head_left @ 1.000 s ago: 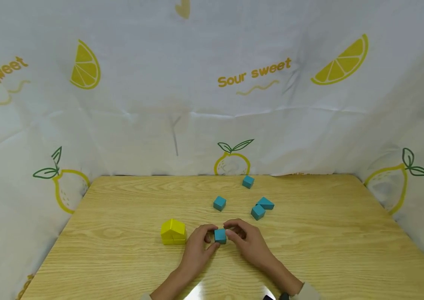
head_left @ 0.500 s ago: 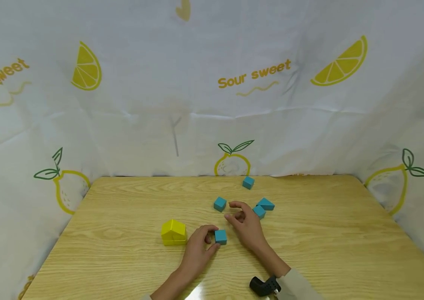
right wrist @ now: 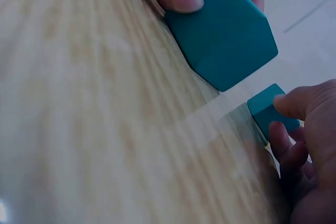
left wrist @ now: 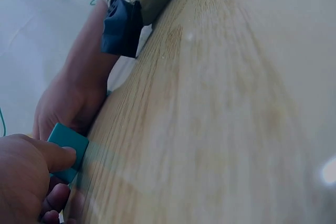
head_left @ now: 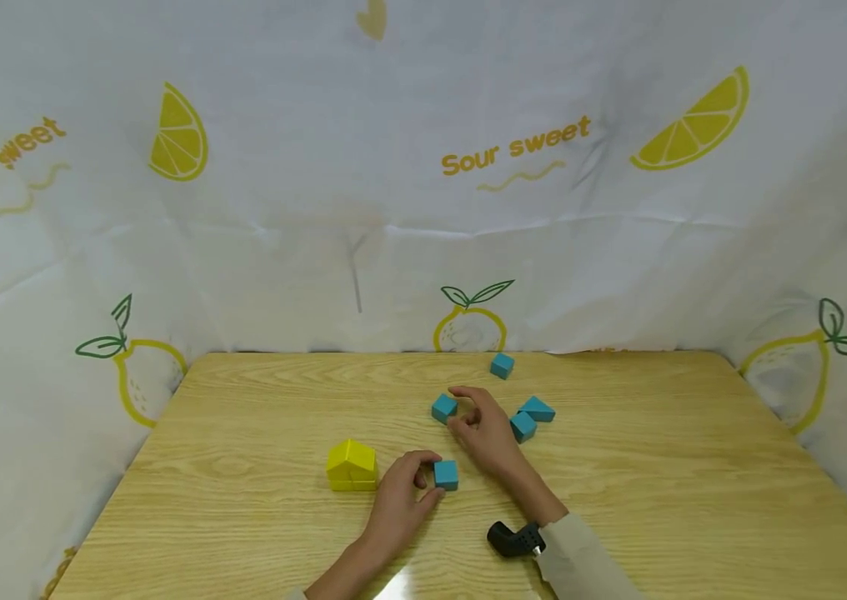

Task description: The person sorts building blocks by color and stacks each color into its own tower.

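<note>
Cloth (head_left: 281, 275) at back: lemon prints (head_left: 697, 127), lettering (head_left: 549, 140) reads "Sour sweet", second copy partly cut off at left; orange print (head_left: 607, 350) by the bottom edge unreadable. No brand seen. Tabletop (head_left: 656, 483) carries all blocks. Left hand (head_left: 397, 504) pinches near cube (head_left: 446, 475); right hand (head_left: 491, 437) grips middle cube (head_left: 443, 408), thumb one side, fingers behind. Yellow blocks (head_left: 352, 467), left of left hand, sit together house-shaped: looks done. Blue set looks barely started: gripped cubes apart, right cube (head_left: 523, 427) by wedge (head_left: 538, 409), far cube (head_left: 502, 366) alone near back edge; those three unplaced, I'd judge.
</note>
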The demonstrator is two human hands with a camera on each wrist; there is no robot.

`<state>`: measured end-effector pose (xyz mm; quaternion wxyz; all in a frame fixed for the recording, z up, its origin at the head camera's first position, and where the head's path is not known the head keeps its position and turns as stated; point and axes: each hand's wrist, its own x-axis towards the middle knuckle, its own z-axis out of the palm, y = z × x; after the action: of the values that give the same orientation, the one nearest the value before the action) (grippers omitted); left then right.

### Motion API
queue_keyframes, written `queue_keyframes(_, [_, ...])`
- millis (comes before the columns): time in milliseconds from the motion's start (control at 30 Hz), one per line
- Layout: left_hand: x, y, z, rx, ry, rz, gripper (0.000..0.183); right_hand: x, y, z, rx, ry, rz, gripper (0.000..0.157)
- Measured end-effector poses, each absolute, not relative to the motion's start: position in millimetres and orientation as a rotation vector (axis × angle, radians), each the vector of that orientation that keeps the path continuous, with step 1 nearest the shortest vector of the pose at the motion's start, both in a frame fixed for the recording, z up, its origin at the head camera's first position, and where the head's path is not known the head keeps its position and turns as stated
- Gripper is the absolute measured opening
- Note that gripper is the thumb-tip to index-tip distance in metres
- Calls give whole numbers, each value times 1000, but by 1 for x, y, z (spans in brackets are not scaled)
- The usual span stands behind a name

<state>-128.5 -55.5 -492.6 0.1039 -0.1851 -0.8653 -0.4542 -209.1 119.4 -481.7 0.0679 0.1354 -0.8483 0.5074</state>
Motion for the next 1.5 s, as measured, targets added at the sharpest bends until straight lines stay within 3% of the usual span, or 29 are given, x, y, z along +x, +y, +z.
queue_keyframes(233, [-129,-55,-492,-548,-2572,-1333,40,-219,122,-482,570,-2588,1491,48])
queue_keyframes(667, [-127,-55,-488,-548,-2598,-1326,38,-220,121,-483,441,-2631,1544,38])
queue_keyframes(1233, [-127,-54,-492,-575,-2573,-1332,39,-215,125,-483,550,-2540,1562,38])
queue_keyframes(1500, [-128,-56,-492,-553,-2593,-1341,38,-189,116,-443,572,-2515,1658,38])
